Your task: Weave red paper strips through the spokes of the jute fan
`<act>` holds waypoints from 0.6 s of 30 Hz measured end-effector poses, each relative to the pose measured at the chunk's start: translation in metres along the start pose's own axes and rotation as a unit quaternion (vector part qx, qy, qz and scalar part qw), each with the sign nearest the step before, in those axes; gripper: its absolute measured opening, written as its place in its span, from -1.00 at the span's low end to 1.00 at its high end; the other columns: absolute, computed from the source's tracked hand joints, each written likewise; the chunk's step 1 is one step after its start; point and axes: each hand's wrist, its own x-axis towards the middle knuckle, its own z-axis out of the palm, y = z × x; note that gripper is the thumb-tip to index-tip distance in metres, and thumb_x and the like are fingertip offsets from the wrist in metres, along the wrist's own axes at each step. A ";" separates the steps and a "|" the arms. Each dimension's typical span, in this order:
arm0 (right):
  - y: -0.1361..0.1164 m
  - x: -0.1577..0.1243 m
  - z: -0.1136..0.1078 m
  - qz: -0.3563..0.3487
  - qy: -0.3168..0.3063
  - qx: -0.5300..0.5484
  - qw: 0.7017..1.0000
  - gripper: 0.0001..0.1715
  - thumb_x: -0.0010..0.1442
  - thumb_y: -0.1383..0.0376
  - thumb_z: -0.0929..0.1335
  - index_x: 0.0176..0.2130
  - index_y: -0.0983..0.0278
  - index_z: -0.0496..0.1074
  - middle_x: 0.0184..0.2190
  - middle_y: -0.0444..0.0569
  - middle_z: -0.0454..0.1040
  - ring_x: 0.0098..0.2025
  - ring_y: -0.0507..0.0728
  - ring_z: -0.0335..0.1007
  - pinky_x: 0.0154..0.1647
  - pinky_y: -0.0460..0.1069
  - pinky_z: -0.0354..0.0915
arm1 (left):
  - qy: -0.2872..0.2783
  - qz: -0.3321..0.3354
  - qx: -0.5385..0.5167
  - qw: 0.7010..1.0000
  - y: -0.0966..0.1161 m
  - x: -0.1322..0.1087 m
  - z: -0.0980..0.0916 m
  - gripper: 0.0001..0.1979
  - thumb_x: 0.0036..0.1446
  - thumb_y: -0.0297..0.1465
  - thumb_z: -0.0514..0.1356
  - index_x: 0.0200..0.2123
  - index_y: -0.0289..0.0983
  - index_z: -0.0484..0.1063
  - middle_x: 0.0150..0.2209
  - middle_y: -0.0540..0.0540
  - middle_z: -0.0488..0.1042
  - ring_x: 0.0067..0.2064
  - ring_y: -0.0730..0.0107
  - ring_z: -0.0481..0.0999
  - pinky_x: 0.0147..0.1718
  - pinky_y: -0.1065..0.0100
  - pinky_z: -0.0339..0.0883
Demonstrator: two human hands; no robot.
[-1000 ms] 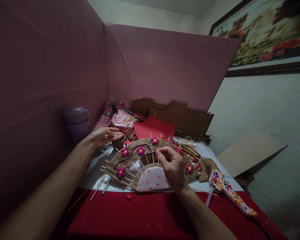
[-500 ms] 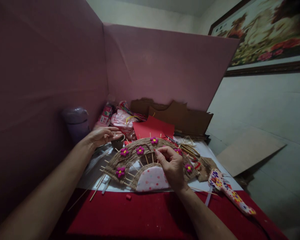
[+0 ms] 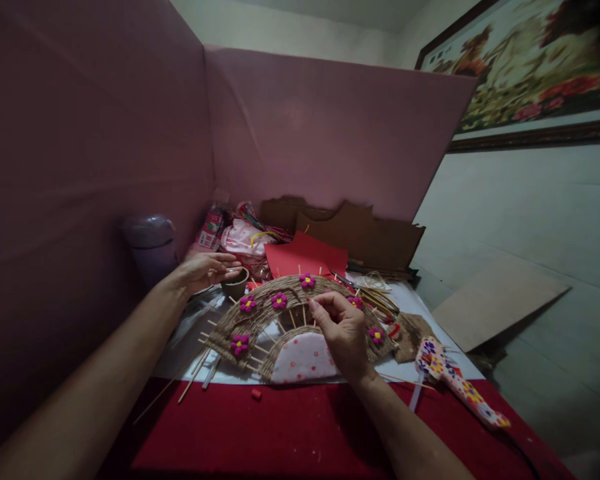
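Observation:
A fan-shaped piece of woven twine (image 3: 267,293) on thin sticks lies on the table, with several magenta flowers (image 3: 239,345) on it and a half-round of dotted white cloth (image 3: 303,359) at its lower middle. Above its centre is my right hand (image 3: 344,330), thumb and forefinger pinched together; a tiny reddish bit seems to show at the tips, too small to name. My left hand (image 3: 210,271) hovers beside a small dark pot (image 3: 235,288), palm partly up, fingers stretched and apart. It appears to hold nothing.
A flower-patterned glue gun (image 3: 460,383) lies at the right with its cord. Red paper (image 3: 307,252), scissors (image 3: 380,297) and torn cardboard (image 3: 355,230) are behind the fan. At left stands a purple cup (image 3: 155,257); a small red piece (image 3: 256,395) rests on the red cloth.
Both hands keep nearly the same place and pose. The whole view has shifted very slightly; the fan and other things have not moved.

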 end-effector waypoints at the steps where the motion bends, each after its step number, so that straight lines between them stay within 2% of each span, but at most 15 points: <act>1: 0.000 0.000 0.000 0.000 0.000 0.000 1.000 -0.80 0.12 0.20 0.34 -0.44 0.30 0.38 -0.61 -0.16 0.31 -0.58 -0.01 0.19 -0.58 -0.11 0.13 | 0.002 0.007 0.009 1.000 0.000 0.000 0.000 -0.66 -0.24 -0.80 0.08 -0.34 -0.50 0.46 -0.32 -0.35 0.55 -0.23 0.15 0.58 -0.28 0.34 0.49; 5: -0.002 0.000 0.000 -0.004 -0.001 -0.002 1.000 -0.79 0.13 0.21 0.34 -0.44 0.30 0.38 -0.61 -0.17 0.30 -0.58 -0.02 0.17 -0.58 -0.12 0.11 | -0.003 0.044 0.085 0.995 0.000 0.003 0.004 -0.70 -0.27 -0.73 0.17 -0.37 -0.44 0.50 -0.34 -0.27 0.56 -0.26 0.17 0.57 -0.30 0.28 0.47; 8: -0.002 0.000 0.000 -0.003 -0.002 -0.002 1.000 -0.80 0.13 0.21 0.34 -0.44 0.30 0.37 -0.60 -0.17 0.31 -0.58 -0.02 0.17 -0.58 -0.12 0.11 | -0.009 0.063 0.170 0.983 0.000 0.009 0.008 -0.72 -0.32 -0.74 0.17 -0.47 -0.39 0.53 -0.46 -0.16 0.56 -0.39 0.29 0.55 -0.44 0.39 0.40; 12: -0.002 0.000 0.000 -0.001 -0.001 0.000 1.000 -0.79 0.12 0.20 0.34 -0.44 0.29 0.37 -0.62 -0.18 0.28 -0.59 -0.02 0.17 -0.59 -0.12 0.11 | -0.034 0.063 0.287 0.955 -0.001 0.019 0.014 -0.73 -0.38 -0.80 0.10 -0.71 -0.36 0.47 -0.74 0.02 0.39 -0.61 0.45 0.39 -0.63 0.50 0.16; 14: -0.001 0.000 0.000 -0.002 0.002 -0.001 1.000 -0.79 0.12 0.19 0.34 -0.44 0.29 0.37 -0.62 -0.18 0.28 -0.60 -0.02 0.17 -0.60 -0.12 0.12 | -0.049 0.057 0.329 0.941 -0.002 0.022 0.017 -0.72 -0.36 -0.81 0.10 -0.78 -0.35 0.42 -0.79 0.05 0.32 -0.62 0.47 0.34 -0.64 0.50 0.11; 16: -0.001 0.001 0.000 -0.005 0.003 -0.004 1.000 -0.79 0.12 0.20 0.34 -0.44 0.29 0.38 -0.62 -0.17 0.30 -0.59 -0.01 0.18 -0.59 -0.12 0.13 | -0.055 0.054 0.354 0.932 -0.004 0.026 0.019 -0.76 -0.27 -0.77 0.17 -0.73 -0.36 0.43 -0.74 0.04 0.36 -0.58 0.46 0.36 -0.61 0.49 0.15; 18: 0.000 0.001 0.000 -0.006 0.002 -0.005 1.000 -0.80 0.12 0.20 0.34 -0.44 0.29 0.38 -0.62 -0.17 0.31 -0.59 -0.01 0.19 -0.58 -0.11 0.14 | -0.051 0.060 0.365 0.928 -0.006 0.030 0.020 -0.95 -0.06 -0.59 0.24 -0.50 -0.37 0.49 -0.51 -0.01 0.48 -0.46 0.42 0.43 -0.50 0.44 0.29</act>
